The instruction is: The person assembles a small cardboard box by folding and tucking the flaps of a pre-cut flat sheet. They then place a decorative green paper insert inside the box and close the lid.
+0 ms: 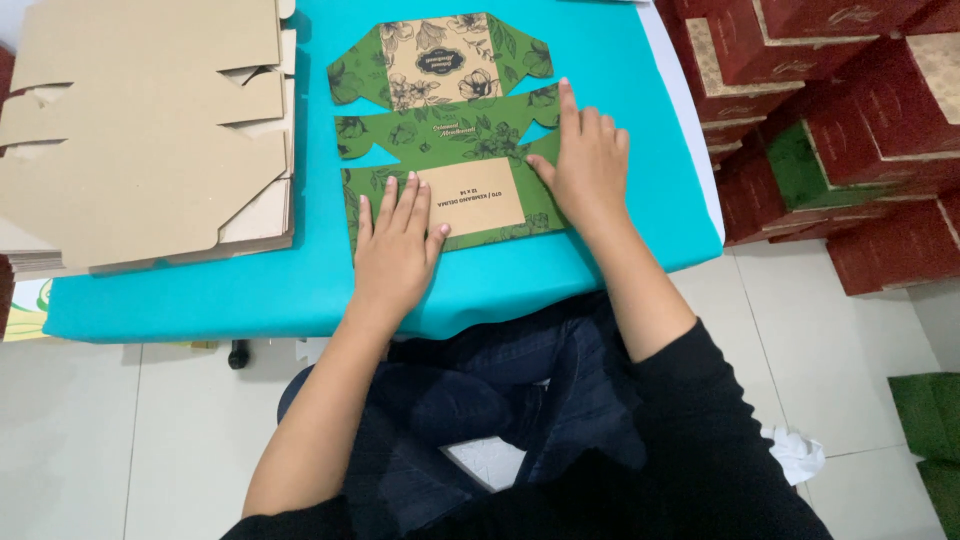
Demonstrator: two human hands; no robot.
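A teal-covered table (200, 300) stands on a pale tiled floor (860, 330) (evenly lit), red boxes (850, 120) stacked right.

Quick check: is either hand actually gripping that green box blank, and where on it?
Neither grips it. The left hand presses flat on the green box blank's near panel; the right hand presses its right edge onto the table.

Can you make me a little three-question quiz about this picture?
1. True or false: both hands press flat on the green flowered box blank.
2. What colour is the table cover? A red, B turquoise, C yellow.
3. Which hand lies nearer the stack of plain brown cardboard blanks?

Key:
1. True: the left hand and the right hand both lie flat on it.
2. B.
3. The left hand.
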